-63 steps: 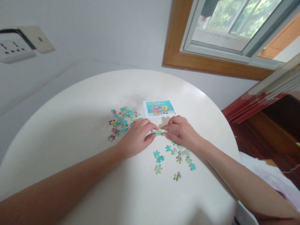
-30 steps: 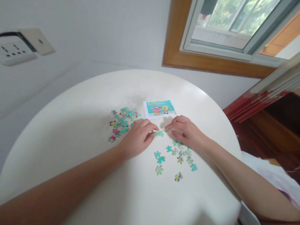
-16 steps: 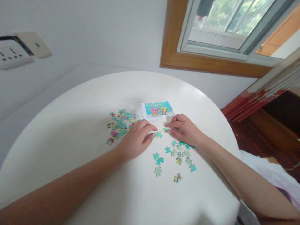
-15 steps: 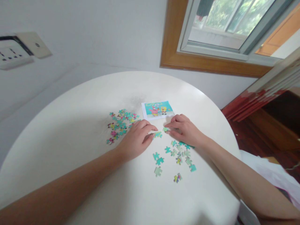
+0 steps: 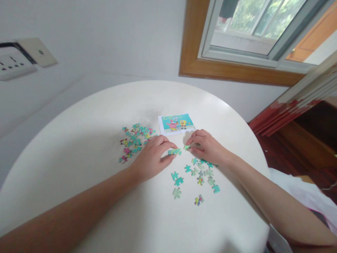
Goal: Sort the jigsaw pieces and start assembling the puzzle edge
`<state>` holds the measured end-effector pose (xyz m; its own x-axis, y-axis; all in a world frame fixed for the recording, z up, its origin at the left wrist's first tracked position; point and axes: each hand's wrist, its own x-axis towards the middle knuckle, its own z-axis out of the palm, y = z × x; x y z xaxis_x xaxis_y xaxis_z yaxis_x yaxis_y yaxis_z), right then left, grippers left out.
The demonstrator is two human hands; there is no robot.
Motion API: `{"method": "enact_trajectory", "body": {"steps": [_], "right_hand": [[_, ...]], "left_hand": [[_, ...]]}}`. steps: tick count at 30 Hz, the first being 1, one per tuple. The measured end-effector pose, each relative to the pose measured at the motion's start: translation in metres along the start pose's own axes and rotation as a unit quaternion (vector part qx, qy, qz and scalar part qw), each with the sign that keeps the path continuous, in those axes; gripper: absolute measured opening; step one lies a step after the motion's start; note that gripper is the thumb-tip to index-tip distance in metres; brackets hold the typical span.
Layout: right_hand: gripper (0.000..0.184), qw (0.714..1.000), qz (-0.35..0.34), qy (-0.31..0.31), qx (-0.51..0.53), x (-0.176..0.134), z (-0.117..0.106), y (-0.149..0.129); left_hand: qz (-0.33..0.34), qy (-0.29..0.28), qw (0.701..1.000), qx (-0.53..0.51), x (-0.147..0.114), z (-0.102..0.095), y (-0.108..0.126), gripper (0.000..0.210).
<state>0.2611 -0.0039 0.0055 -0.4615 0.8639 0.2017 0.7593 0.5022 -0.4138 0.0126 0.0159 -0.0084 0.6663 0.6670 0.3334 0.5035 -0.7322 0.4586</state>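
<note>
Between the thumb and fingers of my left hand (image 5: pixel 154 156) is a teal and yellow-green strip of joined puzzle pieces (image 5: pixel 174 151), just above the white table. My right hand (image 5: pixel 206 146) pinches a single green puzzle piece (image 5: pixel 186 147) a short gap to the right of that strip. Behind both hands lies a picture card (image 5: pixel 177 123) with a pink and a yellow cartoon figure on teal. Left of my left hand spreads a pile of mixed puzzle pieces (image 5: pixel 135 138), partly hidden by that hand. Below my right hand are loose teal and pale green pieces (image 5: pixel 207 173).
The round white table (image 5: pixel 86 140) stands against a wall with a socket (image 5: pixel 13 63). Nearer to me lie a pale green piece (image 5: pixel 177 193) and a yellow and purple piece (image 5: pixel 199 200). A wood-framed window (image 5: pixel 237 68) and a red-white curtain (image 5: pixel 286 109) are at the right.
My left fingers now grip the strip, which shows more of its left end. The piece in my right hand has tilted and shifted slightly right, widening the gap.
</note>
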Motion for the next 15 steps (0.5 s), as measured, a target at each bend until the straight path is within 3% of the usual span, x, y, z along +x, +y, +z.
{"method": "enact_trajectory", "body": {"steps": [15], "right_hand": [[0.017,1.000,-0.017,-0.002,0.008,0.0012,0.0063,-0.0070]], "left_hand": [[0.006,-0.004,1.000,0.007,-0.0006,0.0006,-0.0017,0.020]]}}
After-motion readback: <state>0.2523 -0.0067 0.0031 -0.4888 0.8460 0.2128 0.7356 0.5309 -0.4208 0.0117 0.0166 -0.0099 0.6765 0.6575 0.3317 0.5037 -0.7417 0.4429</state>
